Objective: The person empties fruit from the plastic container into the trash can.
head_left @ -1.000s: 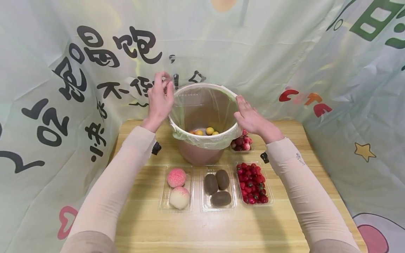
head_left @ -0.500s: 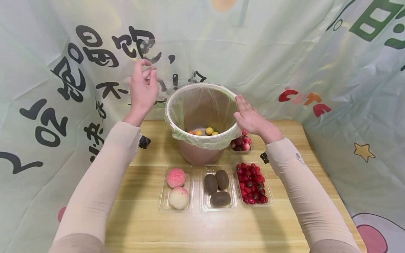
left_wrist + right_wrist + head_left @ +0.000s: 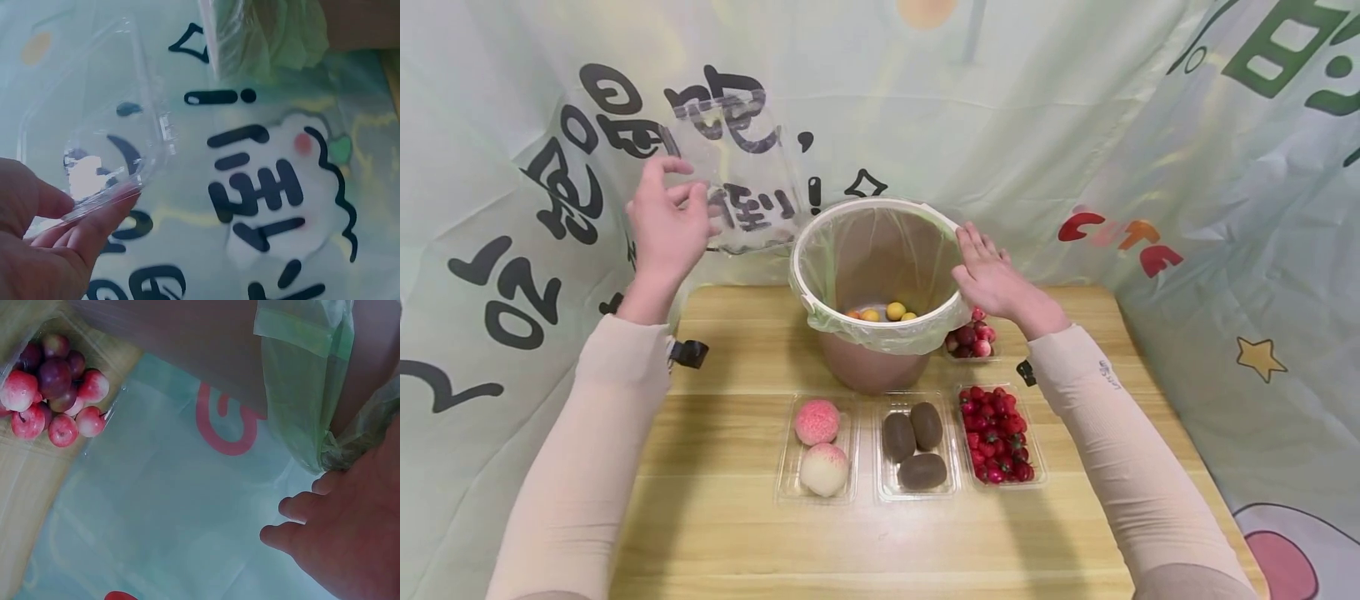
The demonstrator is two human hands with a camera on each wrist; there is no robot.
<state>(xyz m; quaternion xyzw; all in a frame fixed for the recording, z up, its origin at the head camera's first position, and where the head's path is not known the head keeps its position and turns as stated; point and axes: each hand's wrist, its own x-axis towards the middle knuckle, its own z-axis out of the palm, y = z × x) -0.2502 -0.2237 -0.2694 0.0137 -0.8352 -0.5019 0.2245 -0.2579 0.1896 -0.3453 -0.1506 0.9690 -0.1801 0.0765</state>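
My left hand (image 3: 666,221) is raised at the left of the bin and pinches a clear plastic container (image 3: 745,171) by its edge. In the left wrist view, thumb and fingers close on one corner of this see-through container (image 3: 100,119), and nothing shows inside it. The pinkish-brown bin (image 3: 874,367) has a white rim (image 3: 891,323) and a pale green liner bag (image 3: 925,335) folded over it. Several yellow and orange fruits (image 3: 895,312) lie at its bottom. My right hand (image 3: 1000,283) rests on the bin's right rim with its fingers extended.
In front of the bin stand clear trays with two peaches (image 3: 824,469), three brown kiwis (image 3: 923,472) and many strawberries (image 3: 997,435). A tray of red and purple round fruits (image 3: 973,337) sits behind, right of the bin. Printed cloth (image 3: 1037,125) surrounds the wooden table (image 3: 880,542).
My left hand has moved left from above the bin's left rim, carrying the clear container away from over the bin. My right hand has stayed on the rim.
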